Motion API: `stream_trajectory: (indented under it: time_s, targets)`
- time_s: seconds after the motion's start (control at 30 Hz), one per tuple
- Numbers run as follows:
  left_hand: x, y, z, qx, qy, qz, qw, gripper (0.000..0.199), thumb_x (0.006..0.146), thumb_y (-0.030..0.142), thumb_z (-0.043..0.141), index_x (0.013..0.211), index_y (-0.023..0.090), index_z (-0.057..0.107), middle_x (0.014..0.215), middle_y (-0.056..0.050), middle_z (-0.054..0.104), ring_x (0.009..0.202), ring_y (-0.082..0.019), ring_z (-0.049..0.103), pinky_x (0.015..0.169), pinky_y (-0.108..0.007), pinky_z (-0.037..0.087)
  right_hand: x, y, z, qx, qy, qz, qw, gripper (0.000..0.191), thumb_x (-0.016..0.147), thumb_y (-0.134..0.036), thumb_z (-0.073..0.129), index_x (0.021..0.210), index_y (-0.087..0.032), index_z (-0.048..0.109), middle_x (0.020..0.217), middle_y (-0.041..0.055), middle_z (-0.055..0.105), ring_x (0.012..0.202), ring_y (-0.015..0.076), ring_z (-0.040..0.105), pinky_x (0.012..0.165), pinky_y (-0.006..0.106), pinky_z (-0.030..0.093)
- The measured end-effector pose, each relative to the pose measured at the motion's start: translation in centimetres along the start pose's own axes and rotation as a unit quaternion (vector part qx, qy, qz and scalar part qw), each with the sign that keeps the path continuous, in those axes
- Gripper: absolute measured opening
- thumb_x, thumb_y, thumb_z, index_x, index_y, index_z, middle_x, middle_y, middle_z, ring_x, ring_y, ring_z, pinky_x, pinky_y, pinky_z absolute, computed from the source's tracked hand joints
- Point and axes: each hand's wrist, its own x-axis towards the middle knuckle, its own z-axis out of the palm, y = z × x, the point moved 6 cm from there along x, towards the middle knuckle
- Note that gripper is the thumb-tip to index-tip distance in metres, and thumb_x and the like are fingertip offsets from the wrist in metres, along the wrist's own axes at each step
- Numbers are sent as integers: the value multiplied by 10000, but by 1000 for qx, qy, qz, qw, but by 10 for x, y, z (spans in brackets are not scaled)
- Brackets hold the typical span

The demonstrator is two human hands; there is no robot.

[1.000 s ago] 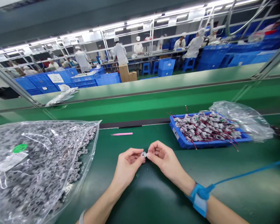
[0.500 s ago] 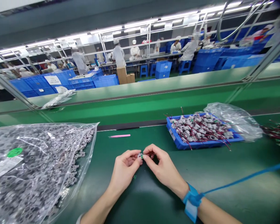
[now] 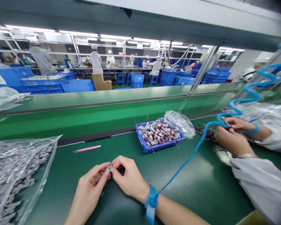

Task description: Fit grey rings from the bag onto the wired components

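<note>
My left hand [image 3: 92, 182] pinches a small grey plastic part [image 3: 109, 167] between thumb and fingers, low over the green tabletop. On the part's right side my right hand [image 3: 130, 176] is closed too, its thumb and forefinger gripping a green bit set in it. Fingertips cover most of the part. A blue wrist strap [image 3: 151, 200] is on my right wrist. Beyond my hands lies a pair of pink tweezers [image 3: 89, 148]. To the left is a clear bag of grey plastic parts [image 3: 21, 168].
A blue tray [image 3: 146, 148] holds many grey parts with red wires, a crumpled plastic bag [image 3: 181, 123] behind it. At right, a co-worker's hands [image 3: 234, 134] work near a wire bundle. The blue coiled cord [image 3: 192, 156] crosses the right side. A green ledge [image 3: 121, 97] runs along the back.
My view has swung to the right, so a co-worker's hands and sleeves now show at the right. Both my hands stay together on the grey part.
</note>
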Motion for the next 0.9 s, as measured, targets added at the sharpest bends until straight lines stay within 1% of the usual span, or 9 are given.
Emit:
stream_trajectory:
  time_s: [0.23,0.37,0.47,0.57,0.67,0.73,0.8,0.83,0.9]
  targets:
    - [-8,8,-2,73,42,49,995,337,732,446,691,970,208,704,926,-46,723,819,-223,703,738,-261,590,-6,-15,0,-52,8,-52,997,155,811,-127,488,682,-205,456,799,14,620,761,154,587,730,275,445]
    - [-9,10,-3,121,68,85,987,337,723,454,695,950,205,709,862,-42,716,764,-205,698,712,-250,590,-3,-17,-1,-94,-17,-74,993,137,841,-104,472,754,-203,510,874,25,653,813,158,604,754,264,441]
    - [-9,13,-2,132,72,102,983,361,727,453,696,991,206,698,848,-36,717,734,-198,698,723,-264,591,0,-27,-12,-170,-44,-98,980,138,861,-97,487,792,-198,550,878,24,642,822,158,587,760,267,422]
    - [-10,19,-1,146,59,124,980,399,744,441,687,1074,219,667,893,-41,714,751,-201,700,728,-271,584,0,-43,-44,-241,-27,-120,963,151,890,-111,482,795,-192,567,879,35,610,855,173,550,779,301,396]
    - [-9,23,-5,182,71,146,970,389,770,446,659,1105,248,657,967,-52,697,750,-199,692,656,-251,569,-3,-50,-102,-267,62,-129,953,177,916,-142,456,796,-193,576,878,58,591,873,193,527,799,340,387]
    - [-8,24,-8,196,84,157,964,365,781,455,643,1090,263,667,1017,-57,686,756,-198,685,626,-243,558,-7,-46,-145,-284,135,-133,940,171,915,-182,467,794,-197,587,869,66,581,869,205,526,791,352,394]
    - [-8,23,-8,197,80,162,964,341,790,455,632,1070,266,677,1064,-62,675,777,-201,678,613,-238,554,-11,-35,-179,-328,186,-134,916,163,906,-218,489,784,-200,596,847,59,570,848,210,525,775,359,391]
    - [-7,22,-7,194,75,162,965,329,794,452,628,1059,266,682,1087,-62,669,789,-204,675,604,-235,554,-12,-29,-191,-354,196,-137,904,160,903,-230,495,788,-201,601,834,54,562,835,210,523,762,360,384]
    - [-8,23,-4,188,67,162,966,303,796,449,625,1026,264,694,1116,-59,660,804,-207,670,592,-232,552,-14,-18,-204,-406,196,-142,881,165,908,-239,495,799,-202,613,822,47,554,829,210,517,747,360,361]
